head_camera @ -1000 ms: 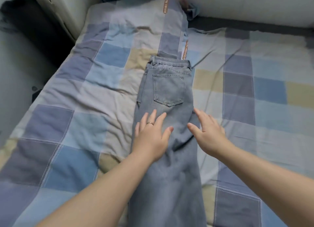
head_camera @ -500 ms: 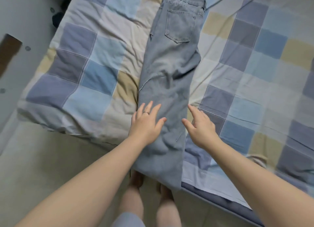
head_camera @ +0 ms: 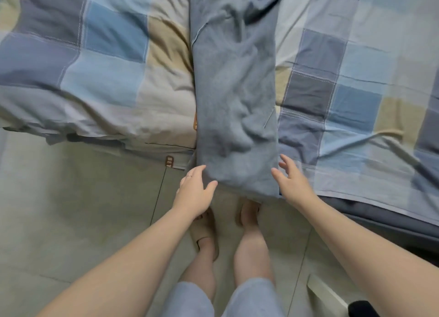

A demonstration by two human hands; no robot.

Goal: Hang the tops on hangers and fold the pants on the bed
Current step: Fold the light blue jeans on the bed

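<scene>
Jeans [head_camera: 235, 91] lie lengthwise on the bed [head_camera: 95, 79], hem overhanging toward 6 o'clock; left hand [head_camera: 194, 190] and right hand [head_camera: 292, 181], both spread and empty, flank it at 9 and 3 o'clock, seemingly poised to fold.

Pale tiled floor [head_camera: 71, 209], tan sandal [head_camera: 199, 232], white panel [head_camera: 325, 295]

We see a pale grey-green tiled floor [head_camera: 83, 209], one dark joint line [head_camera: 158, 193] running to the bed [head_camera: 380, 219]. Checked blue, grey and beige quilt [head_camera: 107, 67] overhangs its edge. White flat object [head_camera: 325, 295] on the floor, low right. Light is soft and even.
</scene>
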